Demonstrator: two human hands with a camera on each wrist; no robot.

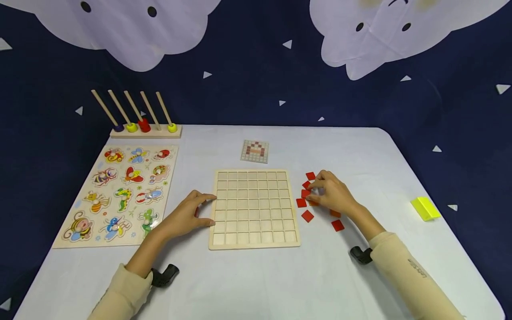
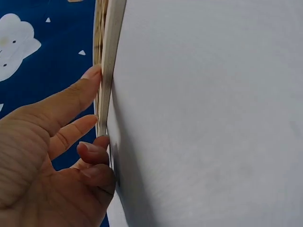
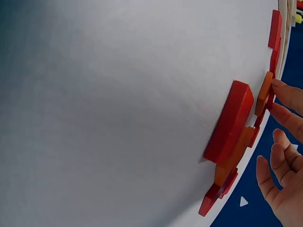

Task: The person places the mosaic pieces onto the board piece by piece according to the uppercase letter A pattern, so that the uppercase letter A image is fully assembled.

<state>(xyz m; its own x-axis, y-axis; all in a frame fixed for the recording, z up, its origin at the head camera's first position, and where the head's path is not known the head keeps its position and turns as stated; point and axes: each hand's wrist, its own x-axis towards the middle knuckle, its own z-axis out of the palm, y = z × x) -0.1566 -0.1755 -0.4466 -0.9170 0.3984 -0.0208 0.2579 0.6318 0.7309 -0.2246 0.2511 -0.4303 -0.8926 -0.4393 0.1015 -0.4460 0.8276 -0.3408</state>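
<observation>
Red tiles point(image 1: 307, 216) and a few orange tiles point(image 1: 335, 214) are lying loose on the white table point(image 1: 256, 284), just right of the wooden grid board point(image 1: 262, 204). They're looking like light, stiff, smooth-faced pieces, so probably sliding easily on the cloth and not fragile; best hold is likely by two opposite edges, fingertips only, since they're sitting low. One red piece in the right wrist view is showing real thickness, which should be giving fingers some side to catch.

Right hand point(image 1: 333, 193) is reaching over the cluster, thumb and forefinger parted a little with tips touching red tiles; can't tell whether they're pinching one. Its other fingers are bending loosely.

Left hand point(image 1: 186, 216) is resting thumb and forefinger, spread well apart, against the board's left rim, not wrapping round anything. Board is looking rigid and fairly light; the raised rim should be the place for steadying it.

Farther out: a small pattern card point(image 1: 255, 151) is lying beyond the board's far edge. An insect picture board point(image 1: 113, 192) is lying left, a peg stand point(image 1: 146, 133) standing at the far left, a yellow block point(image 1: 426, 209) sitting far right.

Writing: the right sleeve point(image 1: 400, 266) is carrying dark lettering, seemingly starting "Let's", rest unclear. No brand is showing legibly elsewhere.
</observation>
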